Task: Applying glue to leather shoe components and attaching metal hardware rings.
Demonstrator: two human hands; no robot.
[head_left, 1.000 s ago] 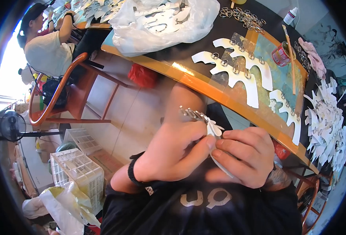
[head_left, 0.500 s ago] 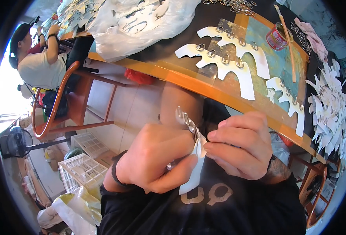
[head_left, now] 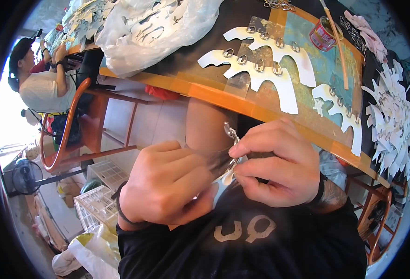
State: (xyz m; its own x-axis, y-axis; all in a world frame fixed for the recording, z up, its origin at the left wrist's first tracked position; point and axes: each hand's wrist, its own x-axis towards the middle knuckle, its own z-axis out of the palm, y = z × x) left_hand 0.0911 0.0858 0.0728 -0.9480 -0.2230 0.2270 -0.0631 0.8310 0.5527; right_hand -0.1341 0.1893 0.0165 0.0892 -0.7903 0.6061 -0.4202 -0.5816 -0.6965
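Note:
Above my lap, my left hand [head_left: 165,183] is closed around the lower part of a white cut-out strip [head_left: 222,183], mostly hidden by the fingers. My right hand [head_left: 281,165] pinches the strip's upper end between thumb and fingertips. Silvery metal rings [head_left: 232,131] stand up along the strip, between the two hands. On the table in front lie curved white cut-outs with rings along them: a near one [head_left: 286,93], one behind it [head_left: 305,67] and a smaller one [head_left: 352,132] at the right.
A red tin [head_left: 322,39] with a long wooden stick [head_left: 340,58] stands on the wooden-edged table [head_left: 205,95]. White pieces are heaped [head_left: 390,121] at the right; a plastic bag [head_left: 121,56] of them lies at left. Further left, a person [head_left: 47,88] sits beyond a chair [head_left: 56,160]. Crates [head_left: 95,204] stand below.
My left hand has shifted left and down, covering more of the strip. My right hand has moved slightly left and up, its fingers now at the ringed end.

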